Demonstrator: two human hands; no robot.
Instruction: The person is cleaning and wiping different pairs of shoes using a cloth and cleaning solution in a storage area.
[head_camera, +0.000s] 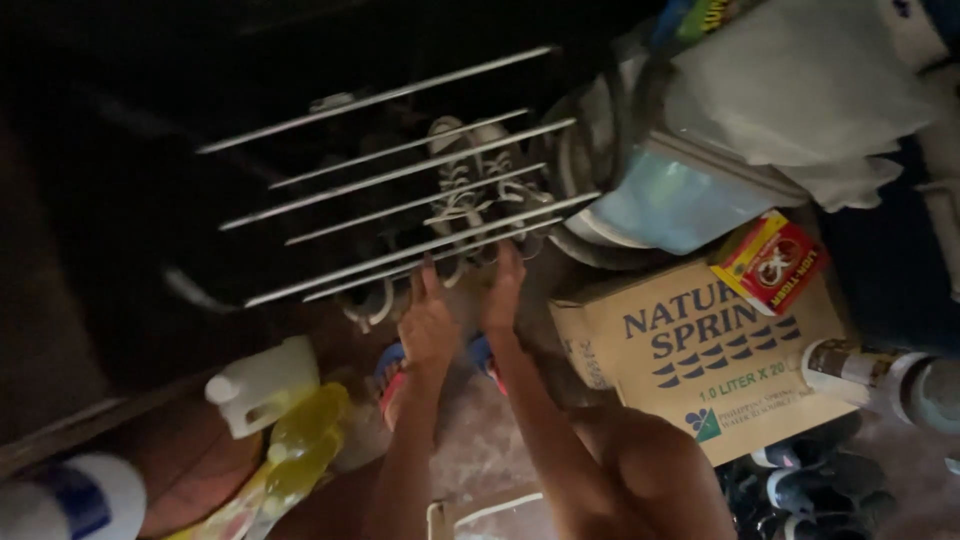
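Observation:
Both my arms reach forward toward a dark shoe rack with metal bars (385, 175). My left hand (427, 322) is flat, fingers together and extended, just below the rack's lowest bar. Beside it, my right hand (501, 288) also stretches out with its fingertips at the lowest bar, near a pair of pale lace-up sneakers (472, 185) resting on the bars. Neither hand holds anything. Under my wrists lies a red and blue slipper (392, 375) on the floor.
A cardboard box (700, 350) sits to the right with a small red and yellow carton (770, 262) on it. A white jug (262, 385) and a yellow bottle (305, 440) lie at the left. Bags and a blue tub (670, 200) are piled up at the right. More shoes (810, 485) lie at the lower right.

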